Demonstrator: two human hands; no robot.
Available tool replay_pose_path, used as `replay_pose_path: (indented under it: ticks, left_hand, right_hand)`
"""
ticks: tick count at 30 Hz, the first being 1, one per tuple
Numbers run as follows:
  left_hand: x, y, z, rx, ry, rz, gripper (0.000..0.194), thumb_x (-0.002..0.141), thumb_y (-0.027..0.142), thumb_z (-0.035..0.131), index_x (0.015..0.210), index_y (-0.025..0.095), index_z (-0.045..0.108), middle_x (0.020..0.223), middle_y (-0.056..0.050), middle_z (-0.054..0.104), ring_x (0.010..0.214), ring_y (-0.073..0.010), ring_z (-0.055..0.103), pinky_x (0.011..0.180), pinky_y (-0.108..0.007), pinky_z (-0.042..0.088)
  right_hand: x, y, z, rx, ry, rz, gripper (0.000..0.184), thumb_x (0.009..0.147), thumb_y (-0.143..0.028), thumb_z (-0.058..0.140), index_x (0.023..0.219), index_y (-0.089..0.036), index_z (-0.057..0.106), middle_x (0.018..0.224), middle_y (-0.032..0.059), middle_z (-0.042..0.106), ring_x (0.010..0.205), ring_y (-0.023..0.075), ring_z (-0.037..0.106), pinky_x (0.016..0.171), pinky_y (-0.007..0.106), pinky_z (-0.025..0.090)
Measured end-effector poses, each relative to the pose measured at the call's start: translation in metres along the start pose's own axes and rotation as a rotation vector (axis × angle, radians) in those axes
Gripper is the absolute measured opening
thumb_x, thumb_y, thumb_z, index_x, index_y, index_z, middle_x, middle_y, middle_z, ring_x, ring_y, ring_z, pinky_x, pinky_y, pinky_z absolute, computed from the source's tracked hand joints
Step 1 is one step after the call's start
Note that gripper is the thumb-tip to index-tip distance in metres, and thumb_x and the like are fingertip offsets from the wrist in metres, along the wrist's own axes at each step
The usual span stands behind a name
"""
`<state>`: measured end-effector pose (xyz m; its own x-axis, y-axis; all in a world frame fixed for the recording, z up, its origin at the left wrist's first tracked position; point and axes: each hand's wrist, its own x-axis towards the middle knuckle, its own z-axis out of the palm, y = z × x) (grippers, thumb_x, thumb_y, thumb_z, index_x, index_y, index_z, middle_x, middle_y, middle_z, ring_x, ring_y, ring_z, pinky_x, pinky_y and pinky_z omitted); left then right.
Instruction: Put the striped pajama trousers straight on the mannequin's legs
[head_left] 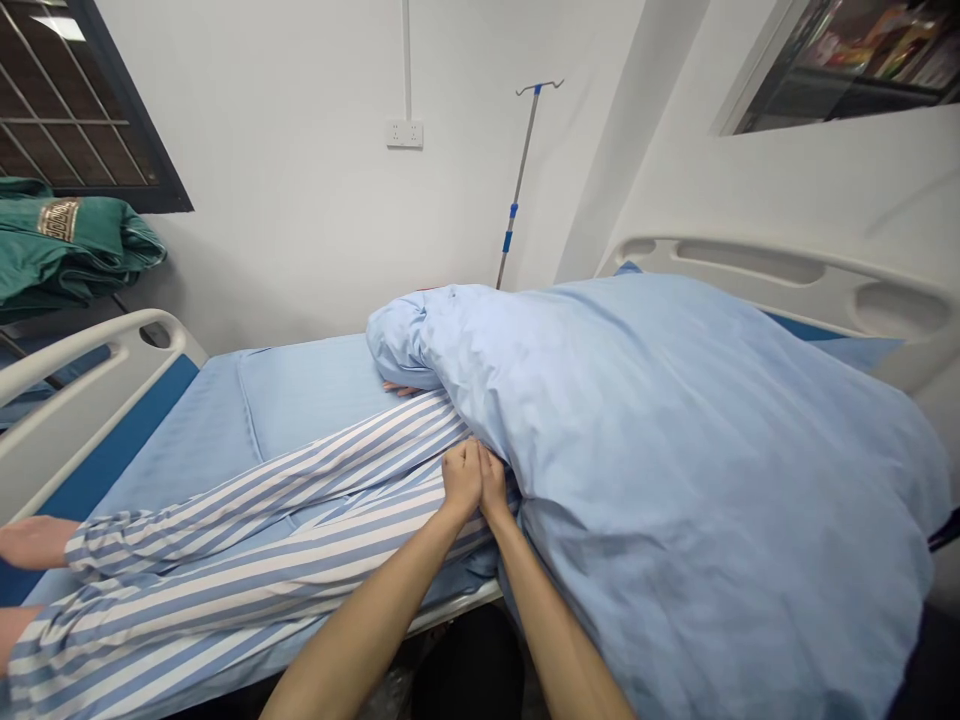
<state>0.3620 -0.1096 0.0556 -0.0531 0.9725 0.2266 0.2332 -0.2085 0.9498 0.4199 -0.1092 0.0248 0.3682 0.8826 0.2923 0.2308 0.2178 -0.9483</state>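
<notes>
My left hand (461,475) and my right hand (492,480) are side by side, thumbs touching, both with fingers curled closed. They rest on the upper thigh of a person lying on the bed, right at the edge of a light blue quilt (675,430). Under them are blue-and-white striped trousers (300,535). My fingertips are hidden, so whether they grip the quilt or the trousers cannot be made out. The quilt covers the lying person's upper body; some fingers (403,388) show from under its far side. Bare feet (37,543) stick out at the left.
The bed has a blue sheet (300,385), a footboard (97,385) at left and a headboard (787,275) at right. Behind it stand a drip pole (525,150) and a wall socket (405,134). Green cloth (82,245) lies piled below the barred window (67,110).
</notes>
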Motion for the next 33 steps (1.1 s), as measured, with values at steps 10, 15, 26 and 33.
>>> replay_pose_path:
  ticks: [10, 15, 26, 33]
  left_hand:
    - [-0.01, -0.028, -0.007, 0.33, -0.024, -0.066, 0.043, 0.089, 0.032, 0.03, 0.061, 0.018, 0.059, 0.063, -0.005, 0.063, 0.059, -0.0127, 0.05, 0.059, -0.026, 0.029]
    - [-0.009, -0.02, -0.008, 0.401, -0.072, -0.105, 0.044, 0.089, 0.033, 0.029, 0.066, 0.019, 0.063, 0.072, -0.006, 0.067, 0.066, -0.014, 0.054, 0.064, -0.026, 0.032]
    - [-0.009, -0.043, -0.073, 0.184, -0.17, -0.161, 0.041, 0.082, 0.035, 0.031, 0.047, 0.017, 0.044, 0.045, 0.003, 0.038, 0.051, -0.0094, 0.039, 0.053, -0.022, 0.028]
    - [-0.023, -0.089, -0.239, 0.314, 0.037, -0.209, 0.039, 0.081, 0.039, 0.027, 0.05, 0.018, 0.036, 0.05, 0.004, 0.036, 0.054, -0.0097, 0.038, 0.055, -0.023, 0.027]
  right_hand:
    - [0.004, -0.012, -0.001, -0.092, -0.044, -0.028, 0.043, 0.082, -0.054, 0.036, 0.059, -0.02, 0.045, 0.053, 0.0004, 0.05, 0.054, 0.0143, 0.044, 0.055, 0.026, 0.04]
    - [0.003, -0.017, -0.012, -0.281, -0.101, -0.116, 0.044, 0.085, -0.053, 0.033, 0.058, -0.019, 0.044, 0.051, 0.0001, 0.05, 0.052, 0.0131, 0.042, 0.052, 0.025, 0.035]
    - [-0.008, 0.001, -0.009, -0.536, -0.031, -0.112, 0.045, 0.083, -0.051, 0.028, 0.056, -0.019, 0.044, 0.05, 0.0023, 0.049, 0.05, 0.0134, 0.041, 0.049, 0.024, 0.031]
    - [-0.008, 0.004, -0.009, -0.601, -0.034, -0.085, 0.042, 0.082, -0.049, 0.029, 0.058, -0.019, 0.045, 0.055, 0.0047, 0.052, 0.054, 0.0154, 0.045, 0.051, 0.025, 0.032]
